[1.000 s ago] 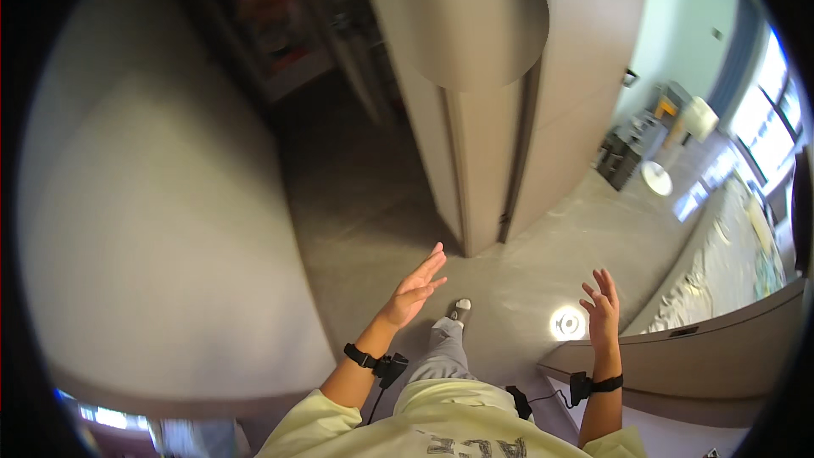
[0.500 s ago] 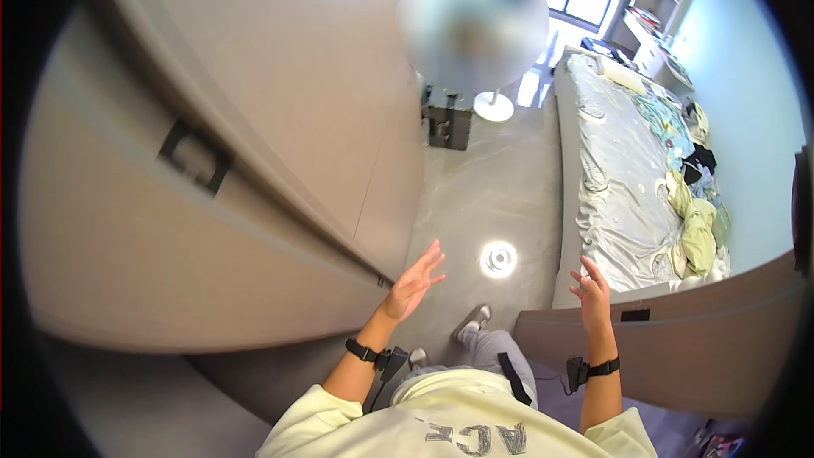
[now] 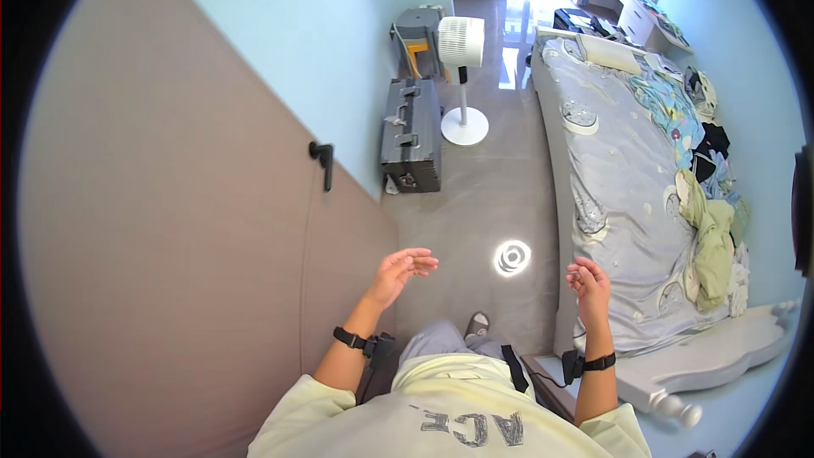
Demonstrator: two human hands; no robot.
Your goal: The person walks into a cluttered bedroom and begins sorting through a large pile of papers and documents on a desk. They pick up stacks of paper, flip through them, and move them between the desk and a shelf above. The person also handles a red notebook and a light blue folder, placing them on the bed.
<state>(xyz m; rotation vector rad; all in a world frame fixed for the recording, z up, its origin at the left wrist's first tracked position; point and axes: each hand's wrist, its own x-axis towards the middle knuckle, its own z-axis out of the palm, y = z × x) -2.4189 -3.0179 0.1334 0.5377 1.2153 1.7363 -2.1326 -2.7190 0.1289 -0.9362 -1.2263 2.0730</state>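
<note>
My left hand [image 3: 398, 276] hangs in the air over the grey floor, fingers stretched out and nothing in it. The brown door [image 3: 212, 229], with a black lever handle [image 3: 323, 164], is beside that arm. My right hand [image 3: 590, 290] is raised near the side of the bed [image 3: 623, 259], its fingers loosely bent and apart, and it looks bare of any object. Neither hand appears to touch anything. Each wrist wears a black strap with a small box on it.
Ahead stand a white fan [image 3: 462, 44] and a grey hard case [image 3: 413, 140], with a folded grey stool [image 3: 417, 34] behind them. Crumpled clothes [image 3: 710, 233] lie along the bed's wall side. A pale footboard [image 3: 721, 365] closes its near end. Reflected light shines on the floor.
I have moved forward into the room; the doorway's brown panels have passed out of view. The fan, case and bed appear nearer. Both hands stay raised, the right one's fingers more bent.
</note>
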